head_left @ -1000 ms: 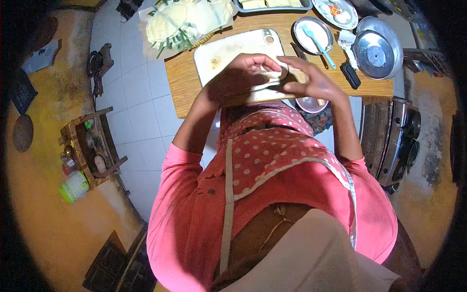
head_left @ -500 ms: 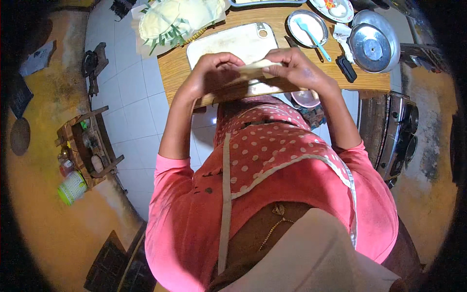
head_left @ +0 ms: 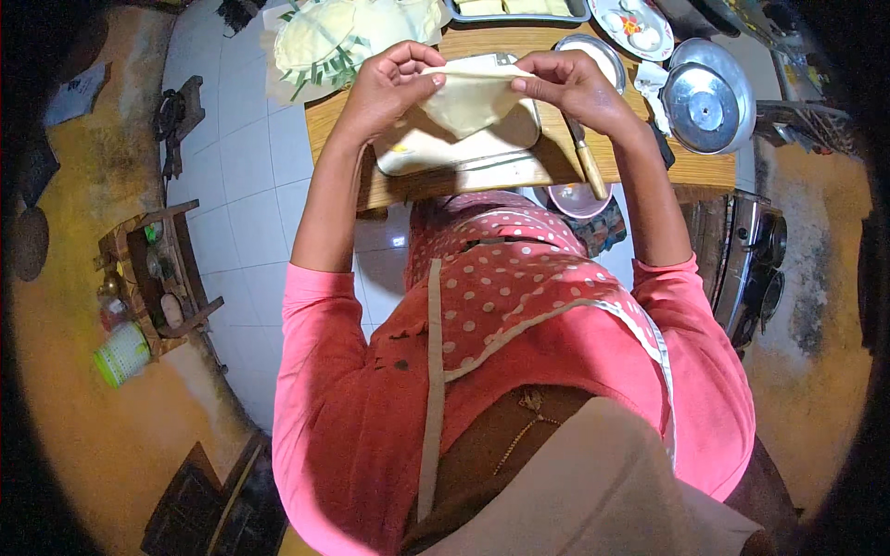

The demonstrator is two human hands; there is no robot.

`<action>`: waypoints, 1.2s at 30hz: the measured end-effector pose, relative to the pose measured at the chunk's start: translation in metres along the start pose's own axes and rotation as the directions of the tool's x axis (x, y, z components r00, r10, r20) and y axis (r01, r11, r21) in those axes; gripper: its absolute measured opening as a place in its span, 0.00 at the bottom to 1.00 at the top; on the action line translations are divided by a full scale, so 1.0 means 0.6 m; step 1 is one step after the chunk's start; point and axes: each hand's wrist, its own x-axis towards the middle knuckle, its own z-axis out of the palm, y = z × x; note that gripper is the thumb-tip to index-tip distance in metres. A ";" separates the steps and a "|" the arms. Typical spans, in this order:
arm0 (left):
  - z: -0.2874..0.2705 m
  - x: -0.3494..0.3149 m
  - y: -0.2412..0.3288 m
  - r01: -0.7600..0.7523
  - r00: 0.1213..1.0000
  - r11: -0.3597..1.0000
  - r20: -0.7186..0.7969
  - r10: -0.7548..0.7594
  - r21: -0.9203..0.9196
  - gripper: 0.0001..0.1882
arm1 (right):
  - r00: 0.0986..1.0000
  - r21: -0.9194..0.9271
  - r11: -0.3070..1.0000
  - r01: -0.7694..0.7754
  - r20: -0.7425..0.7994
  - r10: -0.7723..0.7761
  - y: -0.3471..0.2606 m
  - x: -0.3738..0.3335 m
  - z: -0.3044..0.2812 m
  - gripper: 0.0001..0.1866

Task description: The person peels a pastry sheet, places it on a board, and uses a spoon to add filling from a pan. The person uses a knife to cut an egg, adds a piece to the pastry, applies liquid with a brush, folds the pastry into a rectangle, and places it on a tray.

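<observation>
A thin, pale crepe-like wrapper (head_left: 471, 109) hangs above the table, stretched between my two hands, its lower edge drooping in a rounded point. My left hand (head_left: 394, 91) pinches its upper left edge between thumb and fingers. At the opposite upper corner, my right hand (head_left: 573, 91) grips it the same way. Beneath the wrapper lies a white cutting board (head_left: 464, 176), partly covered by it and by shadow. A knife (head_left: 588, 165) with a wooden handle rests right of the board, its blade partly hidden by my right hand.
Stacked pale wrappers (head_left: 320, 32) with green leaf strips lie at the far left. A tray (head_left: 519, 18) of folded pale parcels stands at the back. Farther right are a white bowl (head_left: 603, 54), a plate with eggs (head_left: 644, 42) and metal bowls (head_left: 705, 111). A pink basin (head_left: 579, 201) sits below the table edge.
Both hands have risen and moved away from my body with the wrapper, which now hangs spread out instead of nearly edge-on. The knife's handle has come into view.
</observation>
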 end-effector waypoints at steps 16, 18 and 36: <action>0.013 -0.093 -0.076 0.230 0.935 0.813 0.110 -0.337 0.534 0.06 | 0.972 -0.131 0.981 -0.146 0.167 0.167 0.043 -0.064 0.078 0.11; 0.004 -0.082 -0.085 0.271 0.937 0.828 0.062 -0.343 0.492 0.05 | 0.953 -0.230 0.943 -0.240 0.130 0.274 0.046 -0.042 0.076 0.10; -0.003 -0.056 -0.259 -0.276 0.952 0.533 0.302 0.040 0.800 0.07 | 0.992 -0.657 0.747 0.104 0.017 -0.123 0.214 -0.014 0.104 0.15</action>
